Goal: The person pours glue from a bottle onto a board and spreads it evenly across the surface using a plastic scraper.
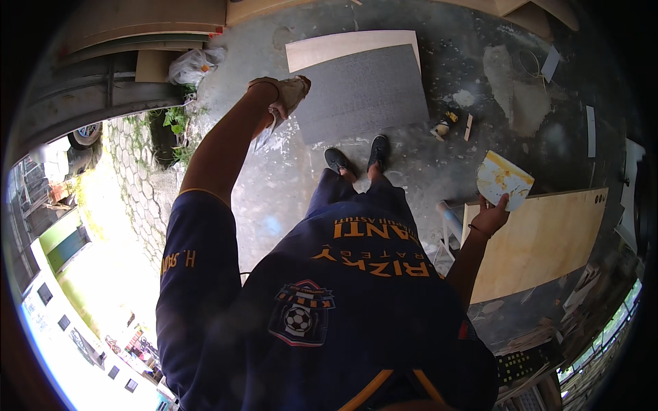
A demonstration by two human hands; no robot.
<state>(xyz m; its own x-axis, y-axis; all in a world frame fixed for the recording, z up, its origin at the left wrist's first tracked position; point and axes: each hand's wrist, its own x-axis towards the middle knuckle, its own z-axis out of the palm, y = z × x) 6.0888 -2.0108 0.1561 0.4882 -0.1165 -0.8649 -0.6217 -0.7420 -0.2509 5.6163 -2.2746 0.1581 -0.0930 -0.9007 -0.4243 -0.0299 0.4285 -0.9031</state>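
Note:
My left hand (293, 96) is stretched out ahead, closed around a crumpled whitish cloth (296, 90), part of which hangs below the fingers. It is just beside the left edge of a grey sheet (363, 92) lying over a pale board (349, 42) on the floor. Out to the right, my right hand (491, 216) grips the lower edge of a flat white piece with yellow smears (505, 181); its exact kind is unclear. The thumb and fingers pinch that edge.
A pale wooden panel (541, 240) stands to my right. On the concrete floor lie a small yellow-and-black object (445, 125), a wood strip (469, 127) and a white strip (591, 130). A white plastic bag (196, 66) sits at far left, near stacked boards (137, 27).

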